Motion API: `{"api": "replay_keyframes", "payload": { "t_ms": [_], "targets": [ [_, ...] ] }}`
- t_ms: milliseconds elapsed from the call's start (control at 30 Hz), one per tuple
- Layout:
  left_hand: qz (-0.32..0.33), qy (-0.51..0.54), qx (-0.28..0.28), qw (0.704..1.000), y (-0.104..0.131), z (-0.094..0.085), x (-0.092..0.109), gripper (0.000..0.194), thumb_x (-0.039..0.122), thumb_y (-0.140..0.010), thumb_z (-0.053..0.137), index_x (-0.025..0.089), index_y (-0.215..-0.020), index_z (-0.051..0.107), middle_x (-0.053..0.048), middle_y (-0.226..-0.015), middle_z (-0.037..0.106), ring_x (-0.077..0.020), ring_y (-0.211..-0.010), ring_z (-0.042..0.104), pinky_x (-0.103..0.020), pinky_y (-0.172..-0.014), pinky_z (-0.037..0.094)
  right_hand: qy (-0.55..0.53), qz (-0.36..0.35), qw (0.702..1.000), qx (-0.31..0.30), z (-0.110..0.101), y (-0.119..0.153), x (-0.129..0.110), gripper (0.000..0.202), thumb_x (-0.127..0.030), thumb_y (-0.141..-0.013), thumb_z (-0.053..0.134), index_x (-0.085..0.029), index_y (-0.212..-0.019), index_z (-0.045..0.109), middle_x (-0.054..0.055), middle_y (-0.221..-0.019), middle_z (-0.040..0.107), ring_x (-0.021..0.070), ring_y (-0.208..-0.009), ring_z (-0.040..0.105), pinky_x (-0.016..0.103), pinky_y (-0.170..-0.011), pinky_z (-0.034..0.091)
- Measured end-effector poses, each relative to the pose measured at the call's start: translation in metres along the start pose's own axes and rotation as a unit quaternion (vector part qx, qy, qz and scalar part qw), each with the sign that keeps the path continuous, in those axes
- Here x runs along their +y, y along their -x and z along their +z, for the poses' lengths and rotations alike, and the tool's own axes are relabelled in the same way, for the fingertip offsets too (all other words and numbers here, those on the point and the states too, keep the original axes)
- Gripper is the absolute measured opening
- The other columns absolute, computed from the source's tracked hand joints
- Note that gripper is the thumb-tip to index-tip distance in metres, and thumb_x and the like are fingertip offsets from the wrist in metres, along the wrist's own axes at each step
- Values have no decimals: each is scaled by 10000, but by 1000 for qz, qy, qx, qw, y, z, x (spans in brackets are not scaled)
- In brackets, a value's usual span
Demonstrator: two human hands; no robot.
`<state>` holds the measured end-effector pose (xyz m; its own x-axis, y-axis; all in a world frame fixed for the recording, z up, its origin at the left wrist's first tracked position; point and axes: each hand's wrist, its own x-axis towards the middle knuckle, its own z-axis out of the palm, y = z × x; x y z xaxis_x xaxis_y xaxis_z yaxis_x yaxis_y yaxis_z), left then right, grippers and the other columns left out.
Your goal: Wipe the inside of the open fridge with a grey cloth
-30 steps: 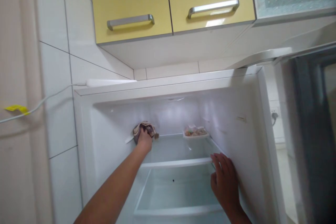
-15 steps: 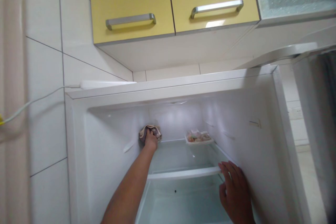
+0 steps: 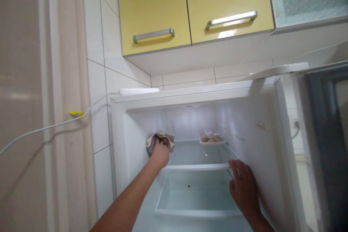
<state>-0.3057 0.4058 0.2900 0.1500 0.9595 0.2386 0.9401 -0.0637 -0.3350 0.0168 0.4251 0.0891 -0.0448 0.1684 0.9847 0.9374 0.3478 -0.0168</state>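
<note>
Inside an open white refrigerator, my left hand is closed on a crumpled brown and beige cloth. The cloth lies against the left inner wall, just above the glass shelf; part of it is hidden by my fingers. My right hand is open, its fingertips resting at the right end of the shelf's white front edge, near the right wall. At the back right of that shelf sits a white tray of packed food, apart from both hands.
A lower glass shelf shows a small dark spot behind its front edge. Yellow cabinets hang above the refrigerator. Its door stands open at right. A white cable with a yellow tag runs along the left.
My left hand has drawn the cloth forward along the left wall, towards me. My right hand stays at the shelf edge. The view has turned left.
</note>
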Motion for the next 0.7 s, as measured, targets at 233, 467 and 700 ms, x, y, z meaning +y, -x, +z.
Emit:
{"api": "replay_keyframes", "payload": {
  "t_ms": [233, 467, 700],
  "targets": [
    [51, -112, 30, 992, 101, -35, -1, 571, 232, -723, 605, 84, -1272, 649, -218, -1267, 688, -387, -1324, 499, -606, -1205, 177, -7, -1, 1000, -11, -5, -2, -2, 662, -21, -775, 475, -146, -1423, 420, 149, -1333, 550, 319, -1313, 459, 553, -1111, 432],
    [-14, -62, 70, 996, 149, -52, -6, 526, 200, -699, 547, 211, -1202, 701, -120, -1301, 692, -306, -1277, 570, -477, -1154, 329, -14, 4, 1000, -2, -3, -3, -3, 671, -17, -782, 465, -166, -1434, 412, 141, -1337, 550, 312, -1303, 467, 541, -1108, 440],
    [-73, -84, 187, 976, 96, -74, -12, 483, 218, -749, 545, 128, -1203, 687, -184, -1207, 715, -366, -1209, 598, -525, -1079, 353, -20, 12, 1000, -6, -4, -4, -4, 662, 2, -779, 455, -165, -1419, 432, 132, -1349, 547, 308, -1321, 456, 544, -1117, 436]
  ]
}}
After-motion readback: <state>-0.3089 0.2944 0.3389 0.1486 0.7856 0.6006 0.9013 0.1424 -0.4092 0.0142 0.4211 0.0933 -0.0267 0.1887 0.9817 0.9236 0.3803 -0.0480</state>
